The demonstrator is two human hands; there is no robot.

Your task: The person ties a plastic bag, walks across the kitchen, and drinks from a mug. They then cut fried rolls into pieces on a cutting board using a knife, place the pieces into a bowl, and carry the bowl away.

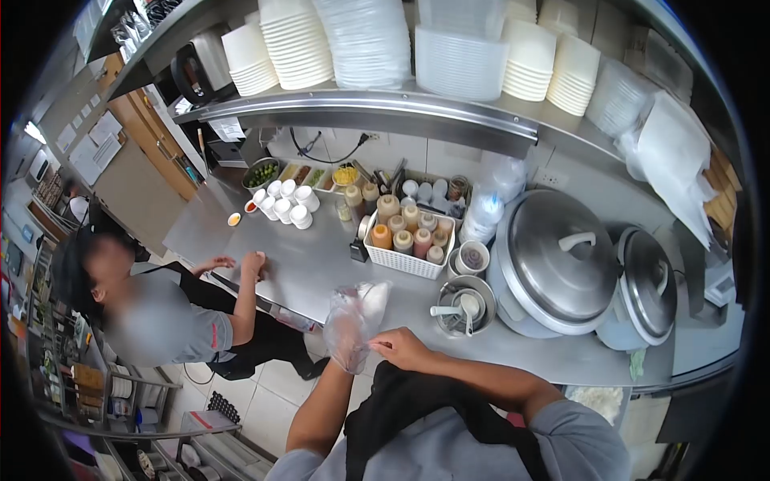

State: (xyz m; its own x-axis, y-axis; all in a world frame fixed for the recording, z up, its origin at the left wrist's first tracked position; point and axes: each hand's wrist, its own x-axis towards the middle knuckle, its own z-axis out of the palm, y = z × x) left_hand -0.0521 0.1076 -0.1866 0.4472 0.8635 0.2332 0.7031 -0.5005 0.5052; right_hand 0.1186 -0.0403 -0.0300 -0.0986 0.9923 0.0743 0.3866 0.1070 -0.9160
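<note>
A loose clear plastic glove [337, 303] covers my left hand [346, 333], held over the counter's front edge. The plastic blurs the fingers, so I cannot tell how they are bent. Beside the glove, over the steel counter, is a whitish crumpled thing [374, 300], its kind unclear. My right hand [401, 350] is closed in a pinch at the glove's cuff, close to my left wrist. Nearest to the hands on the counter is a metal pot [487, 321] with white-handled ladles [468, 308] in it.
A white basket [393, 261] of squeeze bottles stands behind. Large lidded cookers [557, 256] fill the right side. White cups [282, 205] and topping trays [317, 178] sit at the back left. Stacked containers [297, 48] line the overhead shelf. A co-worker [172, 313] stands at the left.
</note>
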